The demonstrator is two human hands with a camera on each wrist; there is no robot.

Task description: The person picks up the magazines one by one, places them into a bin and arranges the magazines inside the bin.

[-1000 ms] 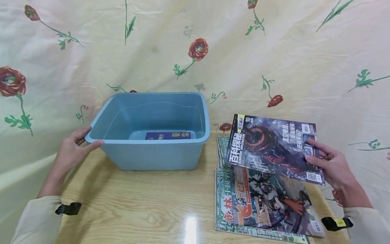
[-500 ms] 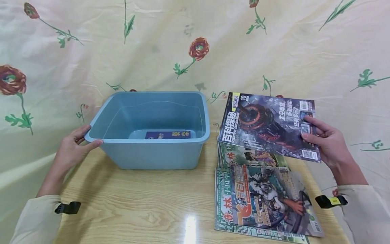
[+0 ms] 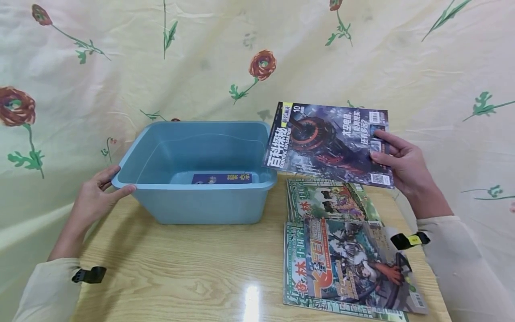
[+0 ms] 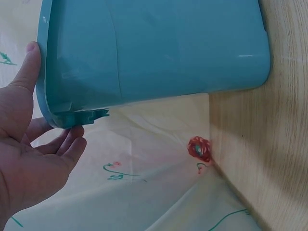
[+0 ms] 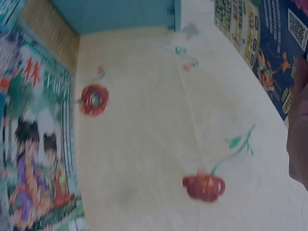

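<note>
Right hand [image 3: 404, 166] pinches the dark sci-fi magazine [image 3: 327, 143] by its right edge, thumb on the cover, fingers underneath. Vs. 1 s ago the mag has come up off the stack and gone up-left: then it lay low over the other mags at centre right of the frame, half a sec ago it was higher, now its left edge overlaps the right rim of the blue tub [image 3: 193, 184] in the head view. It's airborne, cover up, roughly flat w/ a slight tilt, not touching tub or stack. Judgement: the carry toward the tub is well along, release not yet done.

Left hand [image 3: 95, 197] hasn't moved: thumb on the tub's left rim, fingers curled under the lip; the left wrist view shows the same grip [image 4: 36, 120] on the tub [image 4: 154, 48]. Tub hasn't shifted on the worktop [image 3: 181, 268].

Inside the tub, one purple-covered book [image 3: 222, 178] lies flat on the bottom, same spot as before.

Lifting the top mag uncovered a green-bordered cartoon magazine [image 3: 330, 201] at the back; the nearer cartoon magazine [image 3: 350, 268] sits at lower right, unmoved. Right wrist view is blurred, shows mag underside [image 5: 262, 53] and floral cloth [image 5: 159, 144].
</note>
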